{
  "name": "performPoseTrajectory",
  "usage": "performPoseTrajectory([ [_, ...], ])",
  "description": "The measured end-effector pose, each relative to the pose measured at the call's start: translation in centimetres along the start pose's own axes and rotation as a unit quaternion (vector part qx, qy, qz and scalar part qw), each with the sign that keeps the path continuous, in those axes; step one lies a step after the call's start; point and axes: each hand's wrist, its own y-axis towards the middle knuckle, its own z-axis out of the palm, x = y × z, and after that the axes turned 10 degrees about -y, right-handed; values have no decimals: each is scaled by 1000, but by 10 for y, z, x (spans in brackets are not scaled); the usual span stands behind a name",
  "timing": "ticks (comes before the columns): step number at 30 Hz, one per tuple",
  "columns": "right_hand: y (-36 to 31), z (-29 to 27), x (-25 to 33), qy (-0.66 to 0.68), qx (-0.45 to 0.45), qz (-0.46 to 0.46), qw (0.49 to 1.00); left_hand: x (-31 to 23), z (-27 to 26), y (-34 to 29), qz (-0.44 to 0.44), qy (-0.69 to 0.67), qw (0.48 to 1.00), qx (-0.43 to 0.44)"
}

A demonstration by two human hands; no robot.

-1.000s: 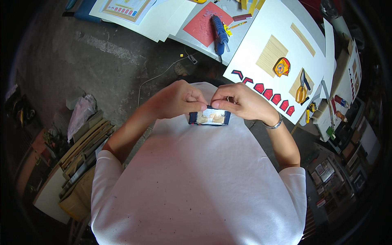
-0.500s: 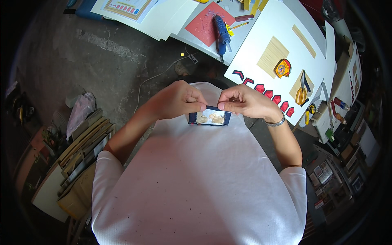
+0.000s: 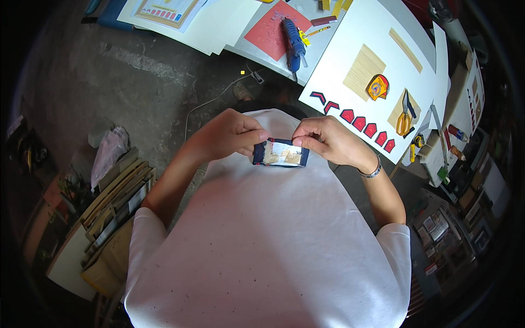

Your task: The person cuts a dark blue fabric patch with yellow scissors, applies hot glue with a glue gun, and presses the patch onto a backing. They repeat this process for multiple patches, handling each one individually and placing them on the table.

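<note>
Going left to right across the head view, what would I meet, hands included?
Crumpled pale plastic bag, left hand, whitish-centred dark-blue rectangular patch, right hand, orange-handled metal scissors.

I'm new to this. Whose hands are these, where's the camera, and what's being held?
No robot here, just a person working barehanded. The view comes from a fisheye camera worn on their head, looking down, so straight edges bend. In front of the white shirt, the left hand and right hand hold a small dark-edged piece with a pale middle. Toward the upper right, a white board carries red badges, an orange emblem and orange-handled scissors; beside it, a blue glue gun lies partly on a red sheet.
</note>
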Motion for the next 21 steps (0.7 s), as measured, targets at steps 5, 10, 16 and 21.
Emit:
performPoseTrajectory([
  [5, -3, -3, -2, 25, 18, 17, 999, 7, -4, -2, 19, 9, 999, 29],
  [10, -8, -3, -2, 109, 26, 96, 989, 14, -5, 2, 42, 10, 999, 32],
  [16, -10, -1, -6, 120, 21, 111, 986, 15, -1, 3, 44, -57, 997, 3],
  [21, -12, -3, -6, 115, 17, 112, 987, 8, -6, -5, 68, -57, 996, 14],
])
